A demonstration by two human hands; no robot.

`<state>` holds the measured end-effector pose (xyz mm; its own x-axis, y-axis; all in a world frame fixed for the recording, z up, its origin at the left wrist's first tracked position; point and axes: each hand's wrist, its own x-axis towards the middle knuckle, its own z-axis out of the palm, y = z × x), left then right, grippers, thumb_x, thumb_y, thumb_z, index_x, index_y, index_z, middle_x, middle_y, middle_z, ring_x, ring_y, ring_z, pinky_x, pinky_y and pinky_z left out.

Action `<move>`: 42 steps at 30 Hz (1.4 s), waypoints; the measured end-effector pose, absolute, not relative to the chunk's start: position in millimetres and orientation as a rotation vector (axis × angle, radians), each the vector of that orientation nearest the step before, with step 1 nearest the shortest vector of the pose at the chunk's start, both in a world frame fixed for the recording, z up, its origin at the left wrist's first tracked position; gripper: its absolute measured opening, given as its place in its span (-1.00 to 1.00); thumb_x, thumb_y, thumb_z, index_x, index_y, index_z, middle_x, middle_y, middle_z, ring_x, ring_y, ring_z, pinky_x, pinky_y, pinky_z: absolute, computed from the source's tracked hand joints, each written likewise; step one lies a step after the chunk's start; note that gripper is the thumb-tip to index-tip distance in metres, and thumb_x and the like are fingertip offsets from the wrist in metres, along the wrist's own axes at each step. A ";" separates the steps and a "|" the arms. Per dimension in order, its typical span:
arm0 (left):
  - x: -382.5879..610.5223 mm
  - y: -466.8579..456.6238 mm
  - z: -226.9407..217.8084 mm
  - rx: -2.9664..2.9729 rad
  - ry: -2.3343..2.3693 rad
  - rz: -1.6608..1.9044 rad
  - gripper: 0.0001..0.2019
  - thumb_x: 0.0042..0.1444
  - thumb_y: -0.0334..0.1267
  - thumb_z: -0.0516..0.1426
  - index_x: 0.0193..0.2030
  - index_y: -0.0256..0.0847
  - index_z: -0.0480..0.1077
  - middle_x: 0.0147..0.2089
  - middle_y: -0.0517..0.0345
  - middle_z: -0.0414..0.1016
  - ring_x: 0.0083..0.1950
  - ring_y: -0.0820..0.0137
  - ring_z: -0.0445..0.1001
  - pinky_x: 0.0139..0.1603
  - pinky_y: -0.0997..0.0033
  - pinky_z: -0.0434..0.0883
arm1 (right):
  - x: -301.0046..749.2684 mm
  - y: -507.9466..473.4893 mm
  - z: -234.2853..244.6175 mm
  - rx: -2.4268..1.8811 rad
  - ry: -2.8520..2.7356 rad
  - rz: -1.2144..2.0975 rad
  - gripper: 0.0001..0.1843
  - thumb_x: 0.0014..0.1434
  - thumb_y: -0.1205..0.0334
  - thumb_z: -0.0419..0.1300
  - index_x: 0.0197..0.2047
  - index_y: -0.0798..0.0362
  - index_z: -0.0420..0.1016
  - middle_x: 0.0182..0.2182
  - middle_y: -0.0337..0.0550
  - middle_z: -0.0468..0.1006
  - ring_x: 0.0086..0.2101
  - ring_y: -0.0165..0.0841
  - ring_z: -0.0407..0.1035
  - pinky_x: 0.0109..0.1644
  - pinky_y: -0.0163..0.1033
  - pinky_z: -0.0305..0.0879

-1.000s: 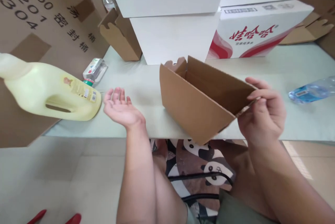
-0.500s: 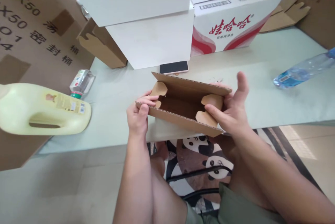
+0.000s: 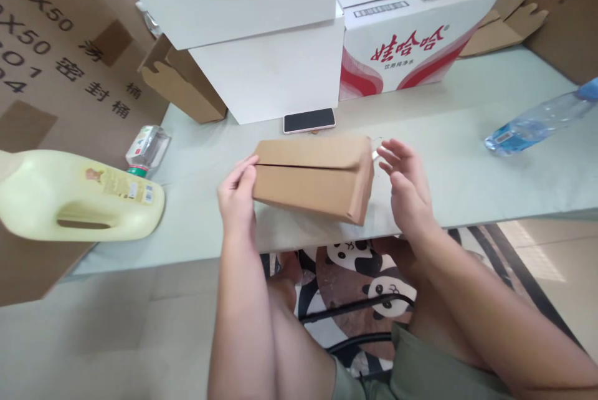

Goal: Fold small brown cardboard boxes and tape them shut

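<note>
Far to the left of the small brown box (image 3: 313, 179) we see a big brown carton (image 3: 56, 63) with black print, standing at the table's end. A pale yellow jug (image 3: 79, 197) lies on its side in front of that carton, well to the left of the box, with its handle facing us. A little nearer the box, and behind it to the left, a small clear bottle (image 3: 147, 147) with a green cap lies on the table (image 3: 490, 163). Farther back on that side stands an open brown carton (image 3: 180, 85).

Our left hand (image 3: 237, 197) is at the box's left end, gripping it: the fingers curl over the end and the thumb rests on the near face by the seam. The box itself sits on the table close to the near edge, straight ahead of us. Its flaps are folded shut, with one seam running along its length, and its right end is turned slightly toward us.

Directly behind the box are two stacked white boxes (image 3: 271, 70), and a dark phone (image 3: 309, 120) lies flat between them and the box.

Our right hand (image 3: 408, 191) is open just beside the box's right end, fingers spread and palm turned toward it. We cannot tell whether it touches the cardboard.

Behind the box to the right stands a white carton with red print (image 3: 411, 38). Past that carton lies a piece of flat brown cardboard (image 3: 504, 29). Far to the right of the box, a clear water bottle (image 3: 537, 119) with a blue label lies on its side.
</note>
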<state>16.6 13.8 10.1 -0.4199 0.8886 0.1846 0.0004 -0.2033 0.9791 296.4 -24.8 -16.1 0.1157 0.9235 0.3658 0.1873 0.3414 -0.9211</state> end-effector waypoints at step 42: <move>36.6 1.4 -4.9 1.069 1.285 1.689 -0.71 -0.08 -0.12 0.26 -0.21 -0.15 0.43 -0.24 0.13 0.46 -0.31 0.40 0.41 -0.32 0.42 0.36 | 300.1 18.0 -28.1 -2.100 -1.956 0.550 -0.70 0.16 -0.02 0.16 -0.13 -0.04 0.51 -0.31 -0.07 0.59 -0.35 -0.21 0.42 -0.37 -0.21 0.15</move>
<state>36.6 1.4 -4.9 -0.3726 0.9112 0.1757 -0.0740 -0.2179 0.9732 300.1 18.0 -28.1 0.0449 0.9916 -0.1217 0.9096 -0.0909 -0.4053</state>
